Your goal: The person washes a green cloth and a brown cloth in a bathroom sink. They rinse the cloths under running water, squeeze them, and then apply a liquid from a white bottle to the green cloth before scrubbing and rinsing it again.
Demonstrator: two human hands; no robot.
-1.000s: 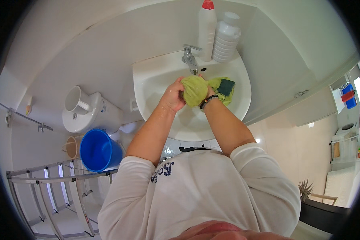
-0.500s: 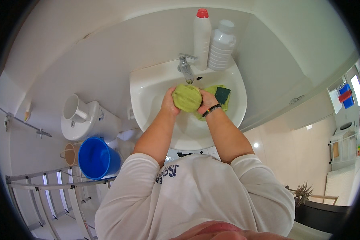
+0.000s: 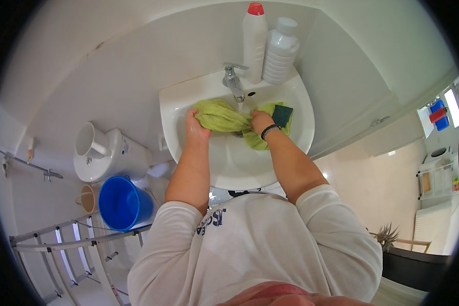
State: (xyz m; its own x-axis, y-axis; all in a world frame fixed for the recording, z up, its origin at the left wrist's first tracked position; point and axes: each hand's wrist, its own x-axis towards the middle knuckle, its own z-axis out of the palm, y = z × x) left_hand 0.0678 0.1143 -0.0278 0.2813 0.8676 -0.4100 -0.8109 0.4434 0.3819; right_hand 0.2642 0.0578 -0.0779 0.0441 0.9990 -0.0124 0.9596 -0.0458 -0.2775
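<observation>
Holding a green cloth [image 3: 218, 116] stretched over the white sink [image 3: 214, 168], just below the faucet [image 3: 233, 80] near the back edge: clasped in the left hand [image 3: 197, 126] at one end, pinched narrow in the right hand [image 3: 261, 122] at the other. With more green cloth [image 3: 258, 142] beneath a dark pad [image 3: 282, 116] toward the sink's right edge. Apparently partway done: opened out, not yet laid down; impossible to gauge the work left.

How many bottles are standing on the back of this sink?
2. The red-capped bottle stands just right of the tap; the wider, white-capped bottle is beside it, further right. I see no others there.
</observation>
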